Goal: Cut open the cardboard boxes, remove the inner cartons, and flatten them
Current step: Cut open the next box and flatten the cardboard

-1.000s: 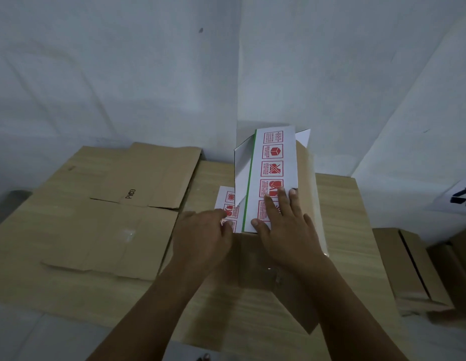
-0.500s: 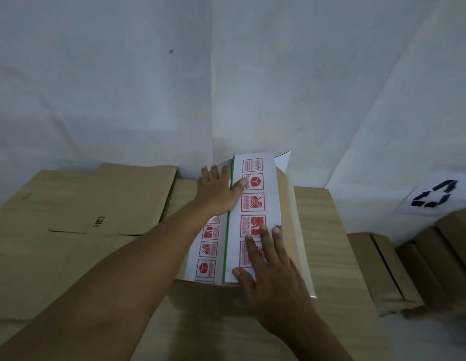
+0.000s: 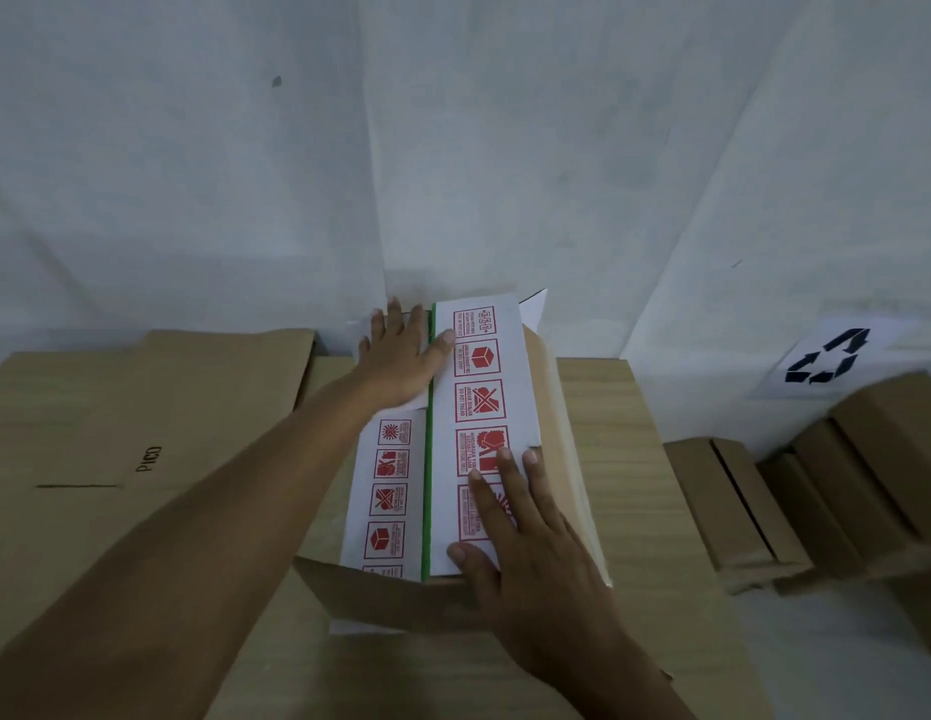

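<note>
A person's two bare hands pressed down on a white inner carton (image 3: 484, 407) printed with red handling symbols and a green stripe (image 3: 427, 459) running along its length, at the far edge of a light wooden worktop (image 3: 624, 485) set against a pale wall (image 3: 453, 148). The left hand (image 3: 401, 356) lay flat with fingers straight over the carton's far left part, its thumb reaching across the green stripe, released rather than grasping. The right hand (image 3: 525, 543) also lay flat and released, fingers spread over the red symbols on the carton's near right part, thumb by the near edge. The carton rested inside an opened brown cardboard box (image 3: 390, 600), whose near flap showed below the hands and whose right wall rose beside the carton. A small white flap (image 3: 533, 306) stood up at the carton's far right corner. On the worktop's left side lay a flattened brown cardboard sheet (image 3: 141, 418) marked "PICO", its far edge touching the wall. Beyond the worktop's right edge, lower down, sat several closed brown boxes (image 3: 733, 511) side by side, some blurred. Behind them, a white sign bearing a black recycling symbol (image 3: 827, 356) was fixed to the wall.
</note>
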Action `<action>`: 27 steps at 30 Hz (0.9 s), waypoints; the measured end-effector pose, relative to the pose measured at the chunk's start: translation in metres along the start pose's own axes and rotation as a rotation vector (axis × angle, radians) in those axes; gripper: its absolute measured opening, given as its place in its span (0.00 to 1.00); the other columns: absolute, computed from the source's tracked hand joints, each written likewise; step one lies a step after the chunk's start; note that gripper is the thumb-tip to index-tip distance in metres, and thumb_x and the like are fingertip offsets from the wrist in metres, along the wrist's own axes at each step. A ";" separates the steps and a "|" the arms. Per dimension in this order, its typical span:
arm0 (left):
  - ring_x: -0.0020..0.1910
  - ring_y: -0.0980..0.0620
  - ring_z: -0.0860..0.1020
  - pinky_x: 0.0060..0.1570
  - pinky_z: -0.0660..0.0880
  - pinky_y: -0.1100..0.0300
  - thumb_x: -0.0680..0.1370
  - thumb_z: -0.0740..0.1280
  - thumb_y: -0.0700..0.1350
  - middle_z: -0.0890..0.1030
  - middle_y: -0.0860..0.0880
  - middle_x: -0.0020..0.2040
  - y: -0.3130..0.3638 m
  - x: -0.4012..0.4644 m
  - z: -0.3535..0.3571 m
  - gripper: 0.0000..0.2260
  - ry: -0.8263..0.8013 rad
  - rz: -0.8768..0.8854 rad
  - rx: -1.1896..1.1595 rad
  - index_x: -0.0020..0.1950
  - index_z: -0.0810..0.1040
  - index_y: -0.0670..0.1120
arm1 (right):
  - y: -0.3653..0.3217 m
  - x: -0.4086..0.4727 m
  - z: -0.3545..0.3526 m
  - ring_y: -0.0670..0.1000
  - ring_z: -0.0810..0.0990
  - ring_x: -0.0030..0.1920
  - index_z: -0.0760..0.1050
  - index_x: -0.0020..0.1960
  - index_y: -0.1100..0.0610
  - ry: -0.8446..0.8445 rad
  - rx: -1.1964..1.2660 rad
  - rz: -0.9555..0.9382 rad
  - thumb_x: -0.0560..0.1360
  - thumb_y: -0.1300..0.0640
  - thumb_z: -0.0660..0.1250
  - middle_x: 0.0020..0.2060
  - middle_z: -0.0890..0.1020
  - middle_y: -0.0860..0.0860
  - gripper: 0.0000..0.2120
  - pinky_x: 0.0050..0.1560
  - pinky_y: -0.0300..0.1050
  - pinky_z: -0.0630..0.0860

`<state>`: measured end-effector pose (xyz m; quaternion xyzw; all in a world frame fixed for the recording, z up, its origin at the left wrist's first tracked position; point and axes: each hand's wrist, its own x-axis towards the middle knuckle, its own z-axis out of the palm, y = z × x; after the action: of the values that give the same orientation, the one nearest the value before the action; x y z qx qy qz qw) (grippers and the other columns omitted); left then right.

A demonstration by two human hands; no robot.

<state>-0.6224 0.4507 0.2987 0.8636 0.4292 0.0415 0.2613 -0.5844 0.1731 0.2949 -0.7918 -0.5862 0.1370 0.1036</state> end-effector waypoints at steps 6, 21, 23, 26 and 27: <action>0.81 0.48 0.49 0.77 0.54 0.40 0.84 0.51 0.58 0.62 0.53 0.79 0.025 -0.159 0.044 0.22 0.259 0.253 -0.058 0.77 0.64 0.52 | 0.015 0.014 0.005 0.45 0.27 0.76 0.38 0.79 0.46 0.162 0.110 -0.162 0.83 0.38 0.43 0.78 0.34 0.43 0.29 0.74 0.48 0.38; 0.47 0.52 0.82 0.58 0.76 0.46 0.79 0.70 0.52 0.85 0.51 0.50 -0.005 -0.145 0.096 0.12 0.740 0.019 -0.267 0.56 0.83 0.46 | 0.049 0.026 -0.001 0.54 0.75 0.62 0.71 0.70 0.48 0.221 -0.160 0.179 0.82 0.39 0.56 0.62 0.79 0.49 0.21 0.62 0.54 0.71; 0.42 0.49 0.79 0.49 0.77 0.47 0.80 0.68 0.49 0.83 0.51 0.41 -0.008 -0.140 0.098 0.08 0.721 -0.044 -0.319 0.49 0.82 0.45 | 0.063 0.025 0.013 0.54 0.73 0.58 0.72 0.69 0.48 0.177 -0.062 0.138 0.81 0.46 0.61 0.57 0.80 0.50 0.18 0.54 0.50 0.73; 0.36 0.45 0.77 0.57 0.74 0.44 0.78 0.64 0.53 0.77 0.51 0.32 -0.025 -0.139 0.108 0.14 0.715 -0.258 -0.353 0.36 0.74 0.48 | 0.076 0.032 0.031 0.54 0.74 0.53 0.76 0.68 0.49 0.114 0.116 0.056 0.81 0.50 0.64 0.51 0.81 0.52 0.17 0.50 0.45 0.70; 0.36 0.46 0.77 0.60 0.73 0.42 0.76 0.63 0.56 0.77 0.53 0.31 -0.034 -0.138 0.113 0.15 0.715 -0.339 -0.356 0.33 0.72 0.49 | 0.079 0.034 0.038 0.54 0.74 0.52 0.76 0.68 0.49 0.096 0.147 0.039 0.81 0.50 0.64 0.50 0.81 0.53 0.16 0.50 0.43 0.70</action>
<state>-0.7005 0.3150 0.2059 0.6537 0.6146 0.3680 0.2441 -0.5171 0.1825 0.2308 -0.7988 -0.5536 0.1437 0.1868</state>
